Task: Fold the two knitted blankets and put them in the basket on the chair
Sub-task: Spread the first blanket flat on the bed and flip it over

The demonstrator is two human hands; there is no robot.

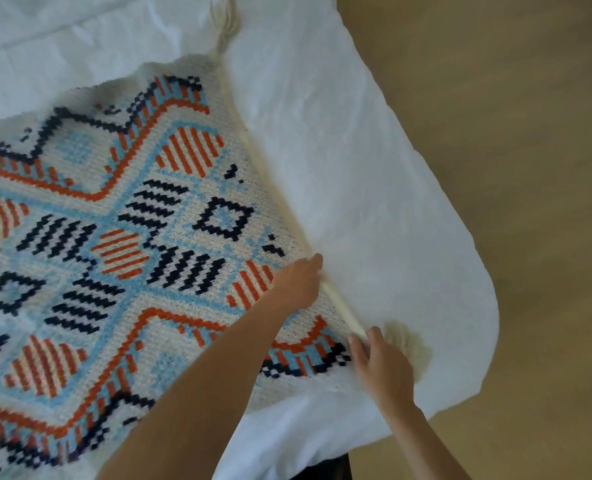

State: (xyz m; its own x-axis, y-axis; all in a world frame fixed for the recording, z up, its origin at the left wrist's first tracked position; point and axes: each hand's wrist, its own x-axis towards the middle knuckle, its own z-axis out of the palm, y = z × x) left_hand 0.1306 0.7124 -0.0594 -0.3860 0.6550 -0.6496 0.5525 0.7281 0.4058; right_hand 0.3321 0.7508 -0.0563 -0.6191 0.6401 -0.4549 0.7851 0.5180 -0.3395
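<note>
White bedding [374, 188] covers the bed beside a tan floor, and the cream knitted blanket with orange, pale-blue and navy geometric patterning [121, 237] lies spread flat on it. My left hand [299, 282] presses on its cream edge, fingers together. My right hand [382, 365] rests at the near corner by a cream tassel [408, 344], fingers slightly apart; whether they pinch it I cannot tell. It looks soft, floppy, and stretchy, so I'd lift it by its corners.
</note>
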